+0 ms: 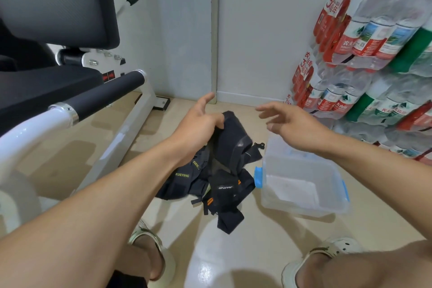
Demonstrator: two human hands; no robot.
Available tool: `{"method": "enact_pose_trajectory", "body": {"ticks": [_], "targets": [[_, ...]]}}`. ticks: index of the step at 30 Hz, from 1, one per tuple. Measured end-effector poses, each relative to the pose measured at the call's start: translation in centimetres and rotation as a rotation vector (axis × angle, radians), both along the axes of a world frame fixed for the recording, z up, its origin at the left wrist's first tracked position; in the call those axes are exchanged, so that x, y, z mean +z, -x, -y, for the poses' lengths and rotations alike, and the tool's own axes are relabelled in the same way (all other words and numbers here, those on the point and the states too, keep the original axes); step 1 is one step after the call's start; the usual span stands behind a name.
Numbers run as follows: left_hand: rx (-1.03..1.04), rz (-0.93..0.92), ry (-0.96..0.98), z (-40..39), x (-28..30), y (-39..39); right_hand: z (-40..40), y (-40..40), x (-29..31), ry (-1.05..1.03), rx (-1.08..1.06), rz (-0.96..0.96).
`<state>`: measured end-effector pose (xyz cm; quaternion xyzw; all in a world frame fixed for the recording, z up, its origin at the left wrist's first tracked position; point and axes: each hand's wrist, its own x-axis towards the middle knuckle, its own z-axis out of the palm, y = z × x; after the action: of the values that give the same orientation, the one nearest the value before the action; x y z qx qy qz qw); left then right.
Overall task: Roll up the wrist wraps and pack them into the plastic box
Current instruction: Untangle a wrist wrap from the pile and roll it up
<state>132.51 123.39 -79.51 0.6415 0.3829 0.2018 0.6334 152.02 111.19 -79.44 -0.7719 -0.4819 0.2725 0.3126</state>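
A dark wrist wrap (pixel 230 138) hangs lifted above the floor (pixel 268 229), its upper end pinched in the left hand (pixel 198 121), whose thumb presses the fabric against the curled lower fingers while the index finger points straight out toward the wall. The wrap's lower end trails down onto a heap of other dark wraps (pixel 205 182) lying on the floor between the person's feet and the wall; one strap in the heap carries yellow-green lettering reading XUEYING, another shows small orange tabs and a white logo.

Just to the right of the heap stands the plastic box (pixel 301 184), clear, lidless and with blue latches on its short sides; it sits directly on the floor, and no wrap shows inside it. The right hand (pixel 287 121) hovers above the box's far end with its fingers spread and relaxed, holding nothing and apart from both the lifted wrap and the box.

Further out, a white-framed exercise bench (pixel 70 91) with black pads fills the left side. Shrink-wrapped packs of water bottles (pixel 364 49) are stacked against the right wall. Two pale sandals (pixel 327 252) show at the bottom edge.
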Motion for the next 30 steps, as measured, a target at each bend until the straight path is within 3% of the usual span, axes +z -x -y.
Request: {"method": "enact_pose_trajectory", "body": {"ticks": [3,6,15,19,23,27,30], "targets": [[-0.092,-0.005,-0.019,0.6,0.2,-0.1,0.4,1.0,0.0,0.079,0.209,-0.252],[-0.142,0.023,-0.012,0.8,0.6,-0.2,0.8,2.0,0.0,0.197,0.334,-0.348],[-0.192,-0.002,-0.022,0.4,0.3,0.2,0.3,1.0,-0.6,0.182,0.411,-0.584],[-0.183,-0.060,-0.085,0.4,-0.4,0.3,0.2,0.7,0.0,0.082,0.335,-0.735],[-0.171,-0.054,-0.106,0.5,-0.9,0.0,-0.1,1.6,0.3,-0.019,0.169,-0.769],[-0.260,0.029,-0.043,0.8,-0.9,0.2,-0.4,1.2,-0.1,-0.053,0.029,-0.777],[-0.258,0.088,-0.082,1.1,-1.1,0.1,-0.2,1.3,0.4,-0.050,0.060,-0.790]]}}
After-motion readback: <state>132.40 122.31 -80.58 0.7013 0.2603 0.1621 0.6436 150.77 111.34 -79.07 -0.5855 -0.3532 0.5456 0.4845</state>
